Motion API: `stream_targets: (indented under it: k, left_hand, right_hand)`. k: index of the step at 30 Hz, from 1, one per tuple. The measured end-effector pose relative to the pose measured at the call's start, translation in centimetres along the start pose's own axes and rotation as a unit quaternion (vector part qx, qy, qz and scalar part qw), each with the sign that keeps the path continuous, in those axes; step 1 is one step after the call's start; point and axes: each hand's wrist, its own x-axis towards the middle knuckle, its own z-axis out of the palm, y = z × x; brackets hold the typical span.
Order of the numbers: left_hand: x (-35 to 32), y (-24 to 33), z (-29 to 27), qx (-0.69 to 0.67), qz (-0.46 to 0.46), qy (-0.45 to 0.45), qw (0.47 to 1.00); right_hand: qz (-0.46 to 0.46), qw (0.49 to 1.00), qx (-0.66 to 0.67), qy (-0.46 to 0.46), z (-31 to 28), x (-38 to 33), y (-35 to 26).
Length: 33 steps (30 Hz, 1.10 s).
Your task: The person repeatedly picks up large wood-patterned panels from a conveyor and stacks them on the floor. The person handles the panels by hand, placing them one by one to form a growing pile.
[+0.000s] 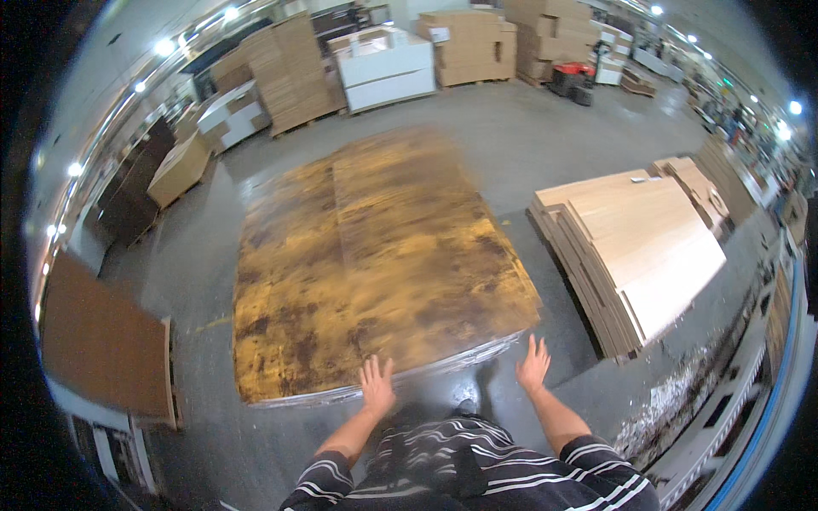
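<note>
A large flat board (375, 255), mottled yellow and brown, lies in front of me on a low stack on the grey floor. My left hand (376, 385) is spread open, fingers apart, at the board's near edge, touching or just above it. My right hand (533, 366) is also open with fingers apart, hanging just off the board's near right corner and holding nothing. Both forearms come up from the lower edge out of striped sleeves.
A stack of pale wooden boards (635, 255) lies to the right. A brown panel (102, 345) stands at the left. Cardboard stacks (290, 72), a white cabinet (383, 68) and a red pallet truck (573, 81) are at the back. Debris (673, 400) litters the floor lower right.
</note>
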Motion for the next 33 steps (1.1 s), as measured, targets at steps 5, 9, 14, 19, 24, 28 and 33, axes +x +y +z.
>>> stream_targets:
  k: [5,9,14,19,24,28,33]
  left_hand:
    - [-2.0,1.1,3.2,-0.143,0.252,0.019,0.957]
    - [-0.7,-0.6,5.8,-0.081,0.236,-0.28,0.927]
    - [0.7,-4.1,7.9,-0.083,0.342,-0.368,0.86]
    - [-1.3,-6.4,10.6,-0.03,0.436,-0.428,0.791]
    - [-5.6,-8.7,13.9,0.075,0.526,-0.458,0.713]
    - [-8.0,-8.9,15.3,0.097,0.579,-0.479,0.653]
    - [-10.7,-9.1,15.9,0.116,0.58,-0.43,0.682]
  right_hand:
    - [0.193,0.954,0.066,-0.22,5.2,-17.2,4.8]
    - [0.357,0.899,0.078,-0.242,9.5,-30.9,5.2]
    - [0.508,0.824,0.14,-0.205,13.7,-42.2,1.3]
    - [0.619,0.751,0.228,-0.003,17.1,-50.6,-10.1]
    - [0.74,0.564,0.311,0.193,21.3,-60.4,-21.4]
    - [0.831,0.36,0.33,0.266,25.3,-70.5,-29.1]
    - [0.844,0.36,0.065,0.392,21.0,-79.6,-38.1]
